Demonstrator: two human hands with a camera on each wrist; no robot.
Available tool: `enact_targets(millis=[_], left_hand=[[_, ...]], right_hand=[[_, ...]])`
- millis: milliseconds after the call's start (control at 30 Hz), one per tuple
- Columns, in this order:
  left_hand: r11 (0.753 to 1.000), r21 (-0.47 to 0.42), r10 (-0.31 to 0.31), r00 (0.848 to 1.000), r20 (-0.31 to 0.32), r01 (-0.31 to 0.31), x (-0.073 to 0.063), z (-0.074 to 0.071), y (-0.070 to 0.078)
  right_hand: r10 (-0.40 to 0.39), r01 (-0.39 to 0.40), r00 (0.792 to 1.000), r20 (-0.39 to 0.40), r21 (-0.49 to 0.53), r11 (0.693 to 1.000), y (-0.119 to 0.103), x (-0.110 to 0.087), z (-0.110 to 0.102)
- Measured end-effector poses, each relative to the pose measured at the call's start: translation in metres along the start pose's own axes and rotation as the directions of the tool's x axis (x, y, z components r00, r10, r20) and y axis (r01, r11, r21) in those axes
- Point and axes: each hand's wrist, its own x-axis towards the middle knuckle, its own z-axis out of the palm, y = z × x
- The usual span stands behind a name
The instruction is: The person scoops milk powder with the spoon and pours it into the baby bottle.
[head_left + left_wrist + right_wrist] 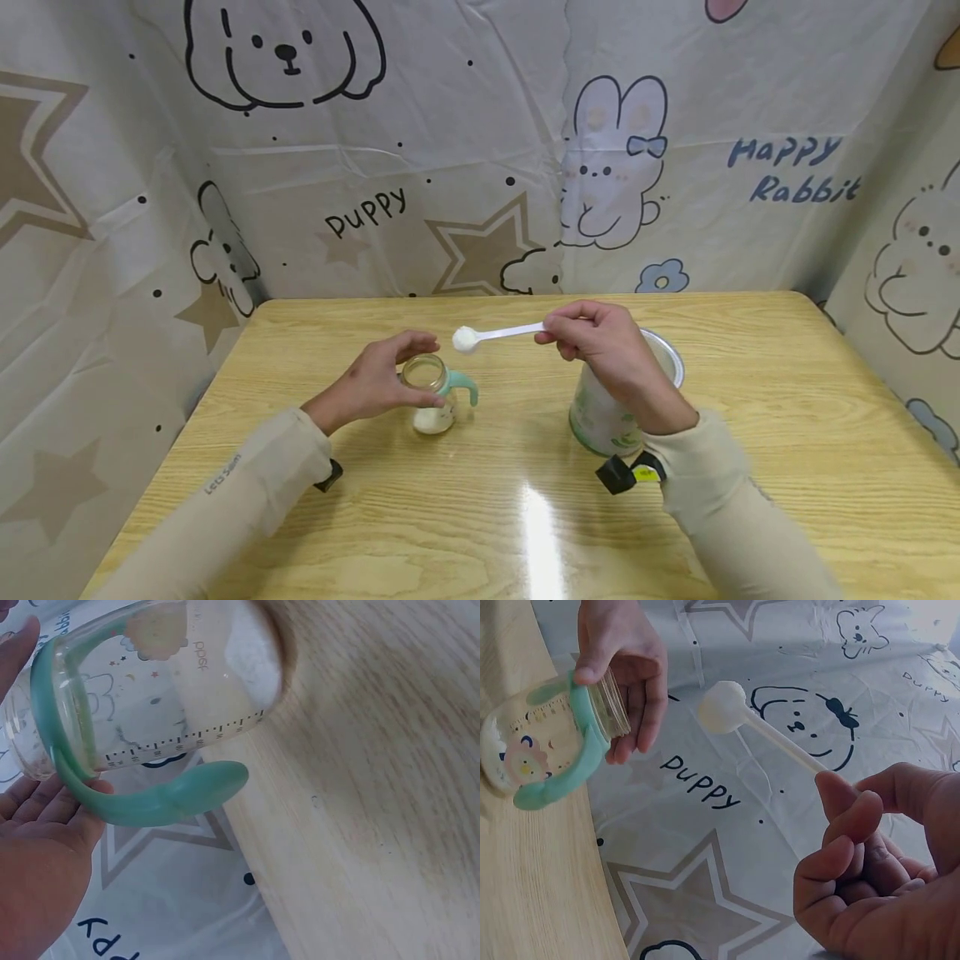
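Observation:
A clear baby bottle [435,412] with a mint-green handle ring stands upright on the table, white powder [251,656] in its bottom and its mouth uncovered. My left hand [378,379] holds it around the neck, thumb on the near side and fingers on the far side. In my right hand [592,329], thumb and fingertips pinch the end of a white measuring spoon [513,331]. The spoon's bowl, heaped with white powder [724,705], is in the air just right of the bottle mouth. The right wrist view shows the other fingers curled into the palm.
Beneath my right forearm stands an open tin [592,417] with a silver rim, partly hidden by the hand. The light wooden table [360,517] meets printed cloth walls [465,150] at its back and sides.

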Motion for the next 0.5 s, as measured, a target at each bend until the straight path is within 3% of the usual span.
enact_targets(millis=[500], left_hand=[[0.998,-0.051,0.038,0.997,-0.063,-0.041,-0.001,0.007,-0.011]], right_hand=[[-0.03,0.03,0.999,0.02,-0.012,0.999,0.004,0.004,0.02]])
